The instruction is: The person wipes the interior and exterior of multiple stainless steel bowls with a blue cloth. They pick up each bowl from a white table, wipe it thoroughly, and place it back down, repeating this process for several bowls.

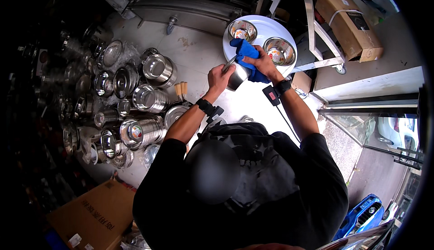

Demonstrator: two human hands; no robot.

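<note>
Nearest, at the lower left, a brown cardboard box (88, 214) lies on the pale tiled floor (199, 53), close beside the person's dark-sleeved shoulder. Further out on the left, a crowd of shiny stainless steel pots and lidded containers (135, 101) fills the floor, leaving open room only in a strip of bare tiles between them and the round worktop. To the right, a glass door edge and a grey step (370, 85) hem in that side.

Both forearms reach forward and upward from the body, elbows bent, each wrist wearing a black band. The left hand (220, 79) is closed around the near side of a small shiny steel cup (238, 74), gripping it tilted in the air just in front of the worktop's near edge. The right hand (262, 62) is curled over a bright blue cloth (246, 53), pressing it against the cup's far side and rim; the two hands stand near each other with the cup between them.

Beyond the hands, the white round worktop (261, 25) carries two shallow steel bowls (242, 29), set apart left and right. Far right, a taped cardboard carton (348, 24) rests behind a metal trolley frame (318, 37). At the far edge, a steel cabinet base (181, 10) runs across.
</note>
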